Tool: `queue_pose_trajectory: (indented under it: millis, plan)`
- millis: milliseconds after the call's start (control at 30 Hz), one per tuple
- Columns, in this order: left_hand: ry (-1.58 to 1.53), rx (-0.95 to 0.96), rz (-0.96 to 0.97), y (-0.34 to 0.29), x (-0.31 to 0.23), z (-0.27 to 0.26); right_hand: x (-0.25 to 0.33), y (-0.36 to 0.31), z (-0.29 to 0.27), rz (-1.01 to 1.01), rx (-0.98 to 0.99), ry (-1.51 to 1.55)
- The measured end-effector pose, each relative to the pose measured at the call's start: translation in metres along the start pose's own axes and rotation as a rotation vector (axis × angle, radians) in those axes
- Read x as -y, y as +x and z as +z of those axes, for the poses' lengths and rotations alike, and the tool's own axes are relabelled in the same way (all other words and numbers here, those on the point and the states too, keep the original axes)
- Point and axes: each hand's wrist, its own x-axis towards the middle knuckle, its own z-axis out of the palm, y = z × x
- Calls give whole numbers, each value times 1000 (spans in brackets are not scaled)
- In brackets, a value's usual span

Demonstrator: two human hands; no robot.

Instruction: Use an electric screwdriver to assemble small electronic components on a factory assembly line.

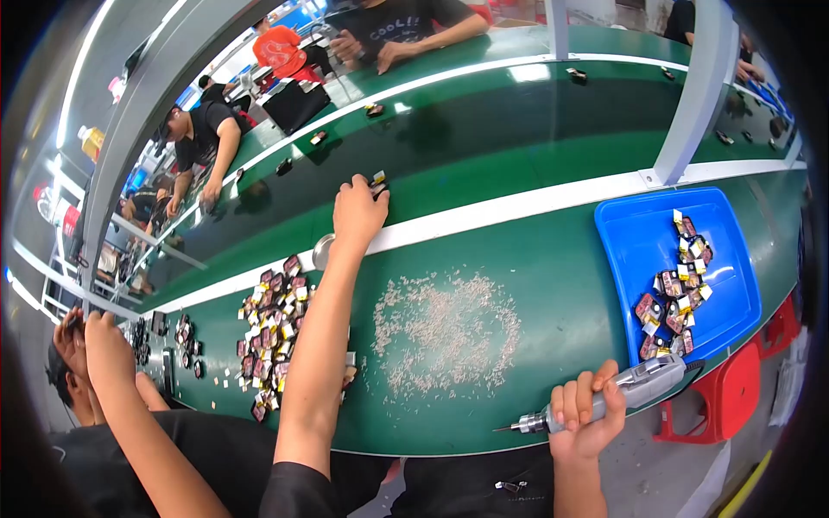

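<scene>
At the far left, a co-worker's raised hands (102,332) are seen at the end of the counter (561,293); what they hold cannot be made out. Just beside them lie small black parts (185,335) in loose groups. Across the belt (509,121), a second co-worker (207,134) leans in with one arm extended. Next on the counter is a dense heap of small dark devices (268,337) with white and yellow tabs, partly covered by the person's left forearm. A round metal dish (322,252) sits near the white rail (492,204), partly hidden by the same arm. The left hand (361,211) extends over the rail to the belt, its curled fingers at a small device (378,178); whether they pinch it cannot be told. To the right of this arm, many tiny pale pieces (449,337) are scattered over the counter. The right hand (588,410) is wrapped around a grey electric screwdriver (649,380), its bit directed left, near the counter's front edge. A blue tray (615,268) lies behind it, containing further tabbed devices (678,289) in an irregular column. Below the tray stands a red stool (730,399).
</scene>
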Motion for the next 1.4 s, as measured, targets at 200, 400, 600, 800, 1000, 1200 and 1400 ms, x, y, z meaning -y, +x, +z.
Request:
queue_pose_trajectory:
  millis: [200, 400, 600, 800, 1000, 1200, 1400]
  plan:
    - [160, 5, 272, 6, 14, 10, 5, -4, -3, 62, -12, -10]
    - [239, 123, 368, 10, -3, -13, 5, 1, -1, 89, 20, -19]
    - [-214, 55, 681, -98, -109, -57, 3, 2, -8, 99, 54, -52]
    - [-261, 238, 763, -248, -165, -80, 27, -36, -18, 82, 121, -55]
    - [-333, 290, 736, -278, -162, -83, 32, -56, -23, 153, 123, -78]
    - [-360, 409, 730, -268, -168, -90, 14, -61, -19, 202, 71, -82]
    - [-287, 301, 868, -267, -171, -84, 8, -64, -14, 197, -61, -124]
